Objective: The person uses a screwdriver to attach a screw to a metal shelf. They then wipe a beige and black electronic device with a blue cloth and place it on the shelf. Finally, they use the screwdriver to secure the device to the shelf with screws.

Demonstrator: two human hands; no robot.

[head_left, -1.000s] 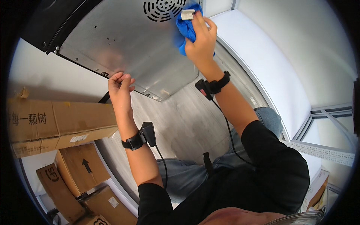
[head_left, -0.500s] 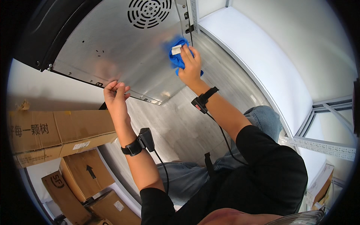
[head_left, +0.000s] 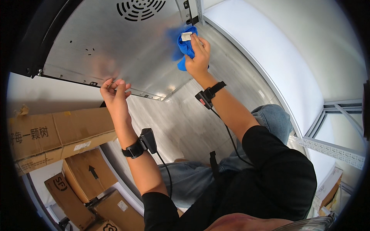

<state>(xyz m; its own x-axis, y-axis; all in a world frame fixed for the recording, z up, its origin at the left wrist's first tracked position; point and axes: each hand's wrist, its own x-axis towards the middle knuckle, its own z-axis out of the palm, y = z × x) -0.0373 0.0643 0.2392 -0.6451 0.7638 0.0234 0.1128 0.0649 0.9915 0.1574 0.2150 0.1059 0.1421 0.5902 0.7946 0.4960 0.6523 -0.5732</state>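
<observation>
A large silver metal panel [head_left: 127,50], part of a dark-framed appliance, slants across the upper left. My right hand [head_left: 199,57] is closed on a bunched blue cloth [head_left: 186,48] with a white tag. The cloth lies against the panel near its right edge, and the metal mirrors its blue. At the panel's lower edge, my left hand [head_left: 115,96] has its fingers curled round the rim, palm up. Some fingertips of that hand overlap one another. A round slotted vent [head_left: 140,7] shows high on the panel, cut off by the frame's top.
Cardboard boxes [head_left: 90,173] stand on a shelf at lower left, with a long carton [head_left: 58,131] above them. White shelving [head_left: 269,46] with metal rails curves along the right. Grey wood-look floor [head_left: 162,127] shows between. Cables [head_left: 230,138] run from both wrist-worn devices.
My right hand and the cloth have shifted toward the panel's right edge and upward. The panel sits slightly further left and higher in view; my left hand stays at its lower edge.
</observation>
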